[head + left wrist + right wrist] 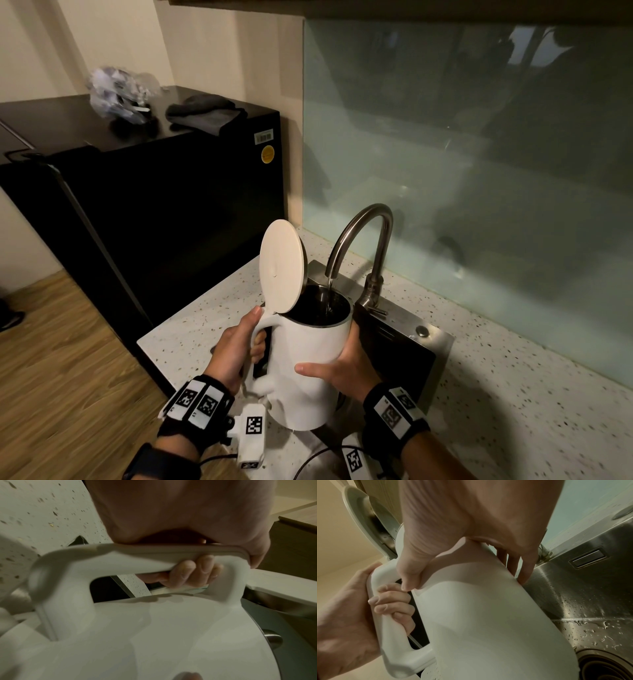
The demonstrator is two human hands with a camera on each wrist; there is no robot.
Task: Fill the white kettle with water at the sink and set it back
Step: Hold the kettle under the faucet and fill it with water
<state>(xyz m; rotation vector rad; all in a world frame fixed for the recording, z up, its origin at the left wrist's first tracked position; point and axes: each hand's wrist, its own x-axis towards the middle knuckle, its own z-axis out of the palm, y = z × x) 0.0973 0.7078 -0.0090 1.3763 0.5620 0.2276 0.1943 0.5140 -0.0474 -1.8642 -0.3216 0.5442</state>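
Note:
The white kettle (305, 363) is held over the steel sink (435, 342), its round lid (282, 267) tipped up and open. A thin stream of water runs from the curved faucet (363, 236) into the kettle's dark mouth. My left hand (236, 346) grips the handle (137, 555), fingers (192, 573) curled through it and thumb near the lid hinge. My right hand (342, 366) clasps the kettle's body (488, 615), thumb across the near side and fingers (522, 566) down the far side by the sink wall (582, 595). The water level inside is hidden.
A black fridge (171, 205) stands left of the speckled counter (513, 394), with a plastic bag (120, 92) and a dark cloth (205, 113) on top. A glass backsplash (479, 171) runs behind. A black cable (315, 457) lies at the counter's front edge. The sink's drain (607, 666) is below the kettle.

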